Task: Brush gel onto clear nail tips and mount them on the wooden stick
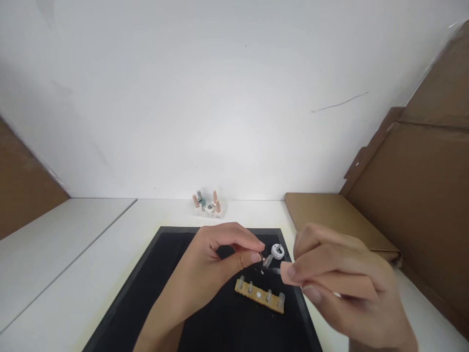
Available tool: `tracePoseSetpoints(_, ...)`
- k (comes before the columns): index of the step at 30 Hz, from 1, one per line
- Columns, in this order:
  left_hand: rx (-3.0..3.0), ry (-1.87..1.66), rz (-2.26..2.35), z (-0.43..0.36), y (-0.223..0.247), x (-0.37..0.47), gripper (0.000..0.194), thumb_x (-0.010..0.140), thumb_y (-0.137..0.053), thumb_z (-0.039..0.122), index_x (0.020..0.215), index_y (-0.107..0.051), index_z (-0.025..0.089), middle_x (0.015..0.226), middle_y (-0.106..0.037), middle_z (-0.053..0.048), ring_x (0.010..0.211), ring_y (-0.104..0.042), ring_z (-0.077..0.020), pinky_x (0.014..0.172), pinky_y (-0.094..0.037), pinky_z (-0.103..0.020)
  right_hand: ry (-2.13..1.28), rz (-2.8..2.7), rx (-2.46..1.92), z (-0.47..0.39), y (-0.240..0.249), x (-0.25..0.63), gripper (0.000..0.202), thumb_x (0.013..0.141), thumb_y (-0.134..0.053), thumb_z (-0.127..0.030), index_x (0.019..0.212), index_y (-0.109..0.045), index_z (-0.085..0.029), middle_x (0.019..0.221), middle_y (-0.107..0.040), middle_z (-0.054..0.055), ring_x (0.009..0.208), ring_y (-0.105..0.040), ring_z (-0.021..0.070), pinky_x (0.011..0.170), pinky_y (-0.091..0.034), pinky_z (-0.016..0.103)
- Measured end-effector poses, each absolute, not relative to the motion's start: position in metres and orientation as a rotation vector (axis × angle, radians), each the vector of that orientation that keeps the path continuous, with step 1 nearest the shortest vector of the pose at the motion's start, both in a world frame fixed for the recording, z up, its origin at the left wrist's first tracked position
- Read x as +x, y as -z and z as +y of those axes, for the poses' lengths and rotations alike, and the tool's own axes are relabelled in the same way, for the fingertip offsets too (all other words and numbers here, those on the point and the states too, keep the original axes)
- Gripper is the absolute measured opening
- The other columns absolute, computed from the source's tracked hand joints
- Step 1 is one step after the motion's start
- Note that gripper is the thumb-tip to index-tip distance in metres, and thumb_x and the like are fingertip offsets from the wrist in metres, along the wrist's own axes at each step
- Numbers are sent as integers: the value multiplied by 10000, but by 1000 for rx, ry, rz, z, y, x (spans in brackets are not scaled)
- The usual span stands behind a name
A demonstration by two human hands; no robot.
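Small clear piece in a pinch, brush alongside

The left hand (201,271) is closed at the fingertips, apparently pinching one end of the clear piece (268,260); the right hand (351,260) grips the brush (284,274), tip pointing toward the left hand. The piece is likely light, stiff and slippery: hold it by the extreme end, face free. The brush is probably light too; take it by the handle. Nearer than the left fingertips, the yellow strip (260,296) lies on the black mat (154,303), itself on the white counter (91,283). Beyond both hands stand small bottles (217,207) and a white wall (220,98); cardboard (322,210) lies beyond the right hand
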State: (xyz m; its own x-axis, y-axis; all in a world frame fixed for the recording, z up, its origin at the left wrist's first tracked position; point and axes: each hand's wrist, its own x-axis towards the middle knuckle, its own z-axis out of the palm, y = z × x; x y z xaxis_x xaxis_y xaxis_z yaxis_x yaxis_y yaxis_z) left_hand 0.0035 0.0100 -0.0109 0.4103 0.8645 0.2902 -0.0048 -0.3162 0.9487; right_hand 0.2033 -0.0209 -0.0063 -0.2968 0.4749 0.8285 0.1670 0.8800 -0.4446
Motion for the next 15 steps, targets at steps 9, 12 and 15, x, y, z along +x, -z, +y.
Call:
tracePoseSetpoints(9,1641,-1065,751,9,17,0,147,781,-753,90,800,-836,209,782,-781,-29,726,-694,-150,676,-531,-224,-163,-1781,-546,-16,12,210,233,795,-633,-17,842,-757,-208,692,-742,11,583,-563,134,490,-466,270)
tracePoseSetpoints(12,1640,-1057,765,10,17,0,143,776,-748,89,791,-833,204,768,-778,-29,720,-688,-150,670,-524,-224,-124,-1773,-515,-18,11,208,255,781,-624,0,838,-772,-200,695,-743,12,587,-553,132,489,-465,270)
tracePoseSetpoints(15,1636,-1067,776,11,15,1,138,773,-749,91,777,-829,203,762,-772,-24,719,-683,-148,672,-519,-223,-211,-1776,-490,-23,9,202,233,777,-631,-26,856,-754,-207,634,-715,6,530,-526,132,437,-448,264)
